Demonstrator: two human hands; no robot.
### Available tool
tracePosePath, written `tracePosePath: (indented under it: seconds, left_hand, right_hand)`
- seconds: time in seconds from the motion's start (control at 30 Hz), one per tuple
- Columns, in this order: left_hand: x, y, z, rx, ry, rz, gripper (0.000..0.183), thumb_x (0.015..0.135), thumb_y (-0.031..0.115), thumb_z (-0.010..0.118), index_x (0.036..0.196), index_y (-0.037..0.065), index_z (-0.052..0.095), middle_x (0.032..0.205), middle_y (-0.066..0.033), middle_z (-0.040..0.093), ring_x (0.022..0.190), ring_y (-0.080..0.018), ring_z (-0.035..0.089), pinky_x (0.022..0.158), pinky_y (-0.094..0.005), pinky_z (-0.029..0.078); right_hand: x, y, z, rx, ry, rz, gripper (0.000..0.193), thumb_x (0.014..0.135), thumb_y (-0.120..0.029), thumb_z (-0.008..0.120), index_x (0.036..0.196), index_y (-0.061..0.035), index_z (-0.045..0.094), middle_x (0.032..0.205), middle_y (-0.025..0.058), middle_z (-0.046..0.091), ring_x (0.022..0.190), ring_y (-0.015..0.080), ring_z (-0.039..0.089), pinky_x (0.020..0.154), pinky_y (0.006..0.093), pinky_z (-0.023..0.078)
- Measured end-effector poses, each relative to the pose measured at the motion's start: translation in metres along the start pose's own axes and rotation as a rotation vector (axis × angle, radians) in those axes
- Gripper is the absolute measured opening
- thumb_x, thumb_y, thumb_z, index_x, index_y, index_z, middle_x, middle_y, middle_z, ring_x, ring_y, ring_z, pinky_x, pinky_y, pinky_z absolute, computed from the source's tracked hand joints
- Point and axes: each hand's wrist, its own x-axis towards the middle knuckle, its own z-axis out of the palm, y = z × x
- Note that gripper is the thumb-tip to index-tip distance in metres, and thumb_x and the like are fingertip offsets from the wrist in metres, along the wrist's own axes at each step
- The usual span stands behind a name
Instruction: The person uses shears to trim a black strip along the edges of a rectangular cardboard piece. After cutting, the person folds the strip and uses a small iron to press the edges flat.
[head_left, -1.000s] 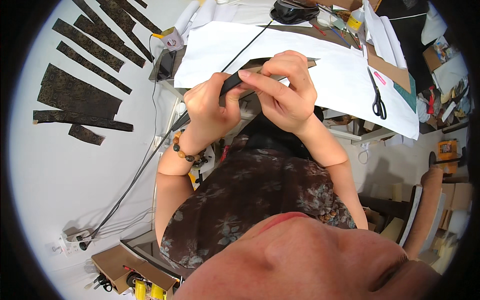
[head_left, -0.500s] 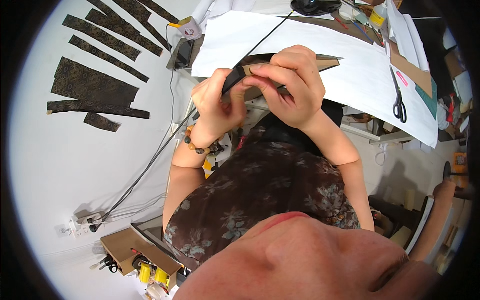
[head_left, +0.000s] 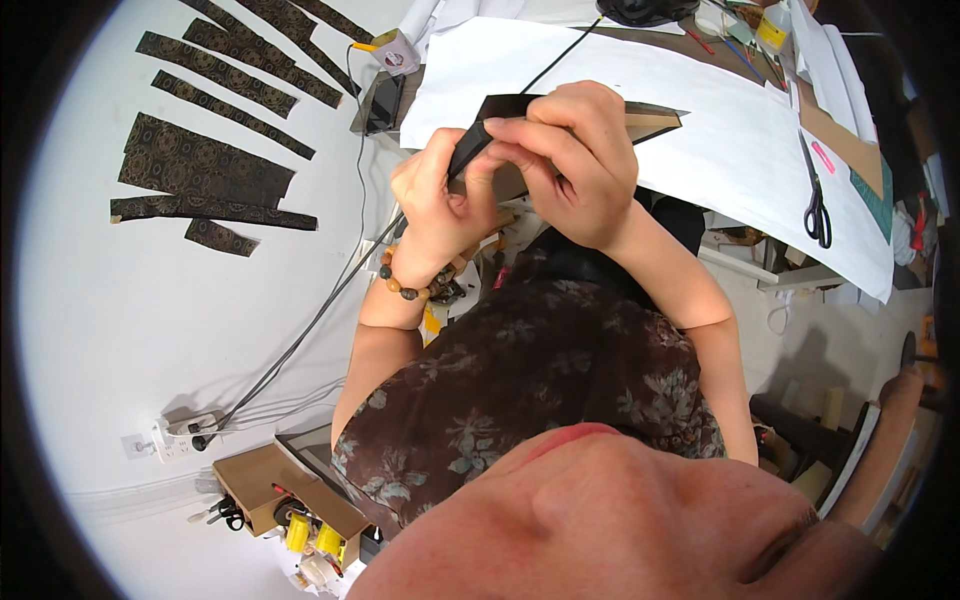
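Note:
Both hands hold up a stiff, angular black piece with a tan face [head_left: 468,150] before my chest, near the table's edge. My left hand [head_left: 440,195], a beaded bracelet [head_left: 405,290] at its wrist, grips the black edge between thumb and fingers. Pinched at the corner beside it is my right hand [head_left: 578,165], thumb and index finger pressed on the black edge. Past the right hand the piece ends in a tan point. My fingers hide much of its middle.
Large white paper [head_left: 720,150] covers the table, with black scissors [head_left: 817,205] and a pink cutter [head_left: 822,157] on it. Dark patterned pieces [head_left: 205,160] hang on the left wall. Black cables [head_left: 300,335] run down to a socket. A cardboard box [head_left: 255,485] stands lower left.
At the corner between my hands, black now shows where a tan strip was visible. My right fingertips have shifted slightly left along the edge. The whole view has moved a little.

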Motion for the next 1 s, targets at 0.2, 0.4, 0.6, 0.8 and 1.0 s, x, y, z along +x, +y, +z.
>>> tracePosePath:
  seconds: [0.2, 0.4, 0.6, 0.8, 1.0]
  left_hand:
    - [0.005, -0.001, 0.005, -0.013, 0.000, -0.033, 0.017, 0.090, 0.013, 0.070, 0.084, 0.003, 0.058, 0.059, -0.0067, 0.056, 0.046, -0.0182, 0.052, 0.046, -0.0274, 0.042]
    - [0.008, -0.003, 0.007, -0.070, -0.022, -0.034, 0.016, 0.090, 0.012, 0.070, 0.084, 0.002, 0.058, 0.059, -0.0058, 0.055, 0.047, -0.0150, 0.051, 0.046, -0.0267, 0.041]
    - [0.011, 0.001, 0.012, -0.085, -0.039, -0.035, 0.016, 0.090, 0.011, 0.069, 0.084, 0.002, 0.058, 0.057, -0.0051, 0.055, 0.046, -0.0141, 0.050, 0.046, -0.0265, 0.041]
    - [0.019, 0.005, 0.012, -0.083, -0.050, -0.056, 0.016, 0.089, 0.010, 0.069, 0.082, 0.001, 0.058, 0.058, -0.0059, 0.057, 0.046, -0.0119, 0.050, 0.045, -0.0254, 0.041]
    - [0.026, 0.010, 0.015, -0.096, -0.088, -0.074, 0.017, 0.088, 0.012, 0.071, 0.081, 0.003, 0.057, 0.057, -0.0052, 0.056, 0.045, -0.0115, 0.048, 0.044, -0.0247, 0.039]
  right_hand:
    - [0.009, 0.002, -0.007, -0.087, -0.083, -0.015, 0.017, 0.077, -0.011, 0.073, 0.094, -0.0126, 0.071, 0.090, -0.0041, 0.060, 0.087, 0.0171, 0.057, 0.089, 0.0364, 0.036]
    - [0.010, 0.006, -0.012, -0.032, -0.051, -0.014, 0.021, 0.077, -0.011, 0.071, 0.098, -0.0136, 0.070, 0.090, -0.0046, 0.061, 0.089, 0.0170, 0.057, 0.089, 0.0362, 0.036]
    - [0.010, 0.008, -0.019, -0.097, -0.078, -0.035, 0.024, 0.076, -0.012, 0.077, 0.099, -0.0115, 0.074, 0.085, -0.0003, 0.058, 0.079, 0.0189, 0.055, 0.081, 0.0332, 0.038]
    - [0.011, 0.015, -0.018, -0.058, -0.044, -0.027, 0.026, 0.074, -0.011, 0.077, 0.100, -0.0101, 0.075, 0.085, -0.0001, 0.059, 0.078, 0.0184, 0.055, 0.080, 0.0329, 0.038]
    - [0.006, 0.019, -0.021, -0.079, 0.019, -0.029, 0.032, 0.071, -0.006, 0.081, 0.102, -0.0084, 0.075, 0.084, -0.0003, 0.059, 0.077, 0.0188, 0.053, 0.077, 0.0305, 0.040]
